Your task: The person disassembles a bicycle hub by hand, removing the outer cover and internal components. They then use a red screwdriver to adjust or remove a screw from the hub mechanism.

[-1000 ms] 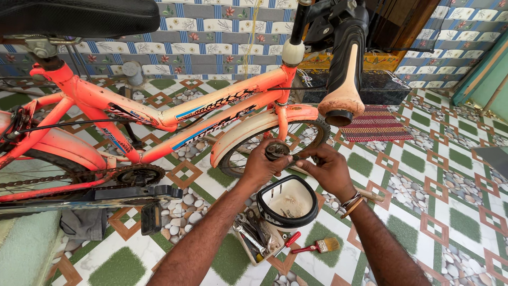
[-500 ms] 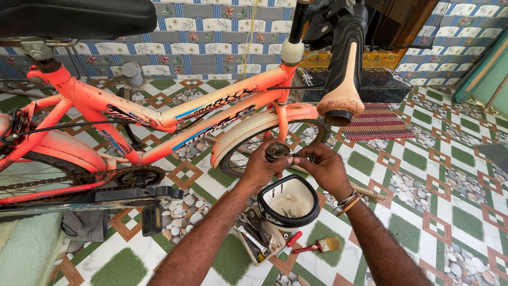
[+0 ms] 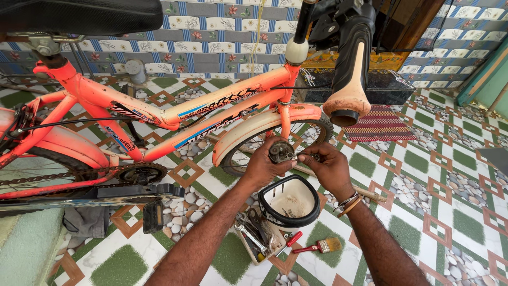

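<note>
My left hand (image 3: 264, 167) grips a small round dark metal part (image 3: 281, 151), held up just in front of the orange bicycle's front wheel (image 3: 309, 132). My right hand (image 3: 328, 168) pinches the right side of that same part with thumb and fingers; bangles sit on its wrist. Both hands hover over a black-rimmed bowl (image 3: 270, 214) on the tiled floor. The orange bicycle frame (image 3: 211, 108) stretches across the left, with a cream front mudguard (image 3: 248, 130) beside my hands.
A tray of metal tools (image 3: 256, 233), a red-handled screwdriver (image 3: 290, 241) and a small paintbrush (image 3: 323, 246) lie by the bowl. A handlebar grip (image 3: 346, 100) hangs above my right hand. A pedal (image 3: 152, 216) and crank sit left; a striped mat (image 3: 383, 124) behind.
Both hands stay on the round part with only small finger shifts; the view has drifted slightly.
</note>
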